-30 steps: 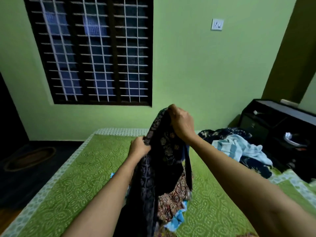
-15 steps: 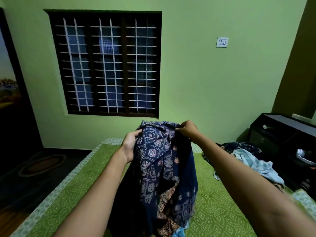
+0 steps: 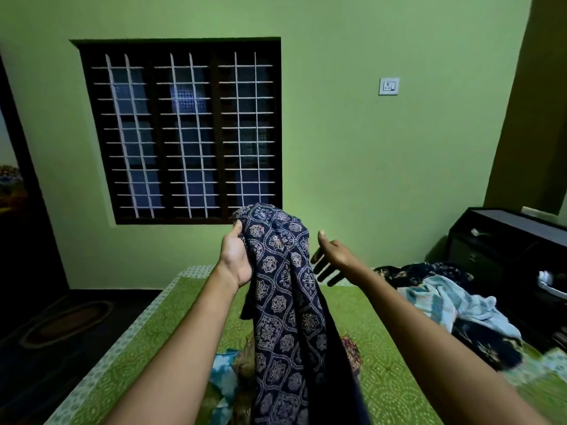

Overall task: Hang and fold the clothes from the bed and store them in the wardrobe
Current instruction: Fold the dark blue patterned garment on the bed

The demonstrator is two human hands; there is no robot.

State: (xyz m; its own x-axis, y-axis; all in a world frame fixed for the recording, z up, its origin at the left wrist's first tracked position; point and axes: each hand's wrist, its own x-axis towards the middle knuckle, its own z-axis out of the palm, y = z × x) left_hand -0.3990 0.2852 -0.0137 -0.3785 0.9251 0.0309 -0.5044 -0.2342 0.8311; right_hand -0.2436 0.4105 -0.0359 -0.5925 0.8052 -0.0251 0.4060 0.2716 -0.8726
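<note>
Hanging from our left hand [image 3: 235,259], the dark blue patterned garment [image 3: 285,289] is raised above the middle of the green-covered bed [image 3: 147,338], its top bunched level with the window sill and its length falling toward us past the bottom edge of the view. We grip it near the top, thumb on the near side and the rest of the hand wrapped behind the cloth. Our right hand [image 3: 333,256] is just right of the garment with nothing in it, thumb raised and fingers [image 3: 320,256] straight and spread, pointing down and left; we cannot tell whether the fingertips brush the fabric. Beneath the garment, on the bed, lie 2 more pieces: a light blue one [image 3: 222,372] and a maroon patterned one [image 3: 349,348]. Farther right on the bed sits a heap of clothes [image 3: 445,302], pale blue over dark. Beyond it stands a dark cabinet [image 3: 503,237]. A barred window [image 3: 184,133] and a switch plate [image 3: 389,86] are on the far green wall, and an oval rug [image 3: 66,323] lies on the floor at left.
</note>
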